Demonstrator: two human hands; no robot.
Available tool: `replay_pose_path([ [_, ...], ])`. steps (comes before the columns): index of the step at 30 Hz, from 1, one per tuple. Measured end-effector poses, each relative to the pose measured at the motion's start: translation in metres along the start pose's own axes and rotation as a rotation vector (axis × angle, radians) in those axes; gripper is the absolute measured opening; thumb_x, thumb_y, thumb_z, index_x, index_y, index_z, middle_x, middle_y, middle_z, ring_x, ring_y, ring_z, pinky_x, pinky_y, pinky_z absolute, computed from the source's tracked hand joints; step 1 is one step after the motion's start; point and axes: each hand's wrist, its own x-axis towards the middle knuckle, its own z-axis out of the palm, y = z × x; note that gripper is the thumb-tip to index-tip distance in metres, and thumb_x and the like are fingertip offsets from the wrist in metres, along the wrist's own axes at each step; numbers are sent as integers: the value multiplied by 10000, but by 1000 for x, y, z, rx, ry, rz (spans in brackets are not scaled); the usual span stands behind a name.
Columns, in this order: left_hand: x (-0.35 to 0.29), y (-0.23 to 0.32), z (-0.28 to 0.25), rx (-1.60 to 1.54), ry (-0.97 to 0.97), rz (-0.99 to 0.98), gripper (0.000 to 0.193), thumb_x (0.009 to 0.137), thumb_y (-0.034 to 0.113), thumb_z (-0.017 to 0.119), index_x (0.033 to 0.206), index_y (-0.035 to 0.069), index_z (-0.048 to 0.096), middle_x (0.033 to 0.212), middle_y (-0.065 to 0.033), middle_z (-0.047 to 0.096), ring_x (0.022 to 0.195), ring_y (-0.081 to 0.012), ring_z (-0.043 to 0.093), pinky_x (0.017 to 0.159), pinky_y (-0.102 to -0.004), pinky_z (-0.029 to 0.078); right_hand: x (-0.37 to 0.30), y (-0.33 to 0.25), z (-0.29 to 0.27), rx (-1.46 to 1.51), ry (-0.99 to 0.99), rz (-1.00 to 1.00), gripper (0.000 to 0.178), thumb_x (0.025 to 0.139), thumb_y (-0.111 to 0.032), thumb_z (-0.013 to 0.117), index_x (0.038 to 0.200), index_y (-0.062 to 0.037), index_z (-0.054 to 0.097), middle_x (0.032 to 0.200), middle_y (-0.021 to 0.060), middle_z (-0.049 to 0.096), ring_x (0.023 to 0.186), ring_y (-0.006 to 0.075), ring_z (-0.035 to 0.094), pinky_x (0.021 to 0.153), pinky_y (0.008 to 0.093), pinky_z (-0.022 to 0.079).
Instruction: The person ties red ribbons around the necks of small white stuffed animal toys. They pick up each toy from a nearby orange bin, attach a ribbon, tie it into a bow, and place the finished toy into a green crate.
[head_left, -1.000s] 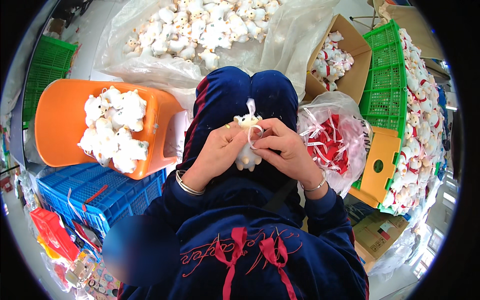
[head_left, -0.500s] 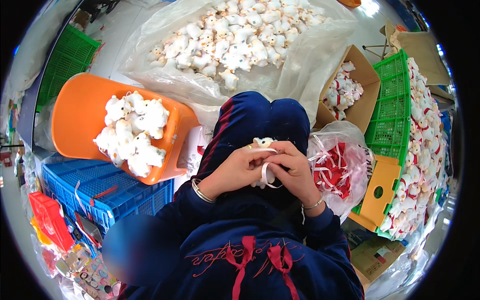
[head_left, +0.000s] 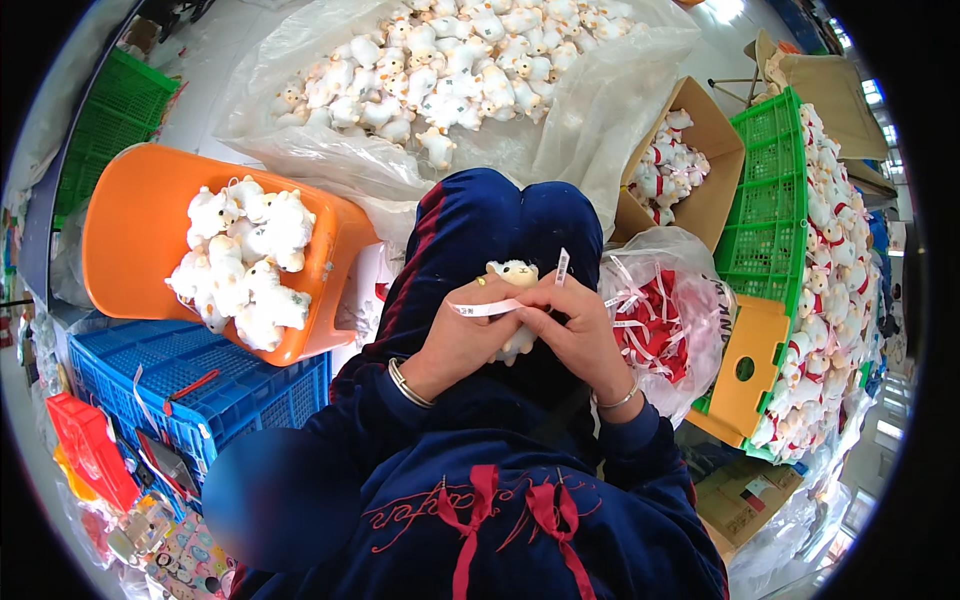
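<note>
A small white plush animal (head_left: 515, 346) with a cream face rests upright on my lap, partly hidden behind my fingers. A narrow white printed ribbon (head_left: 486, 309) crosses in front of its neck, one end lying over the left fingers and the other standing up by the right ones. My left hand (head_left: 462, 330) is closed round the plush's side and the ribbon. Pinched at the plush's neck, my right hand (head_left: 572, 325) grips the ribbon too. Both hands nearly meet, and the exact fingertip hold is hidden.
An orange stool (head_left: 135, 240) with several white plush toys stands left, beside a blue crate (head_left: 150, 350). Ahead lies a clear plastic sheet (head_left: 600, 130) heaped with plush toys. At right are a bag of red pieces (head_left: 655, 325), a cardboard box (head_left: 715, 145) and a green crate (head_left: 765, 215).
The ribbon, looped below the fingers before, now lies across the plush's neck with its ends spread outward. The plush's face shows more, and the whole view has shifted slightly.
</note>
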Motion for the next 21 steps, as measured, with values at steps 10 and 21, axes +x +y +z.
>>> replay_pose_path([
  [10,-5,16,-3,-87,-1,-192,91,960,91,709,1011,17,726,808,-41,669,647,-87,632,551,-245,485,4,-7,-38,-268,-47,2,78,903,-63,722,967,-20,735,891,118,655,784,289,645,699,360,511],
  [21,-5,7,-8,202,68,157,140,881,-4,715,1020,13,718,1004,-120,658,885,-257,677,789,-327,546,1,-13,-38,-25,-31,-28,147,890,-12,743,901,-36,599,1077,52,669,837,99,601,712,250,484],
])
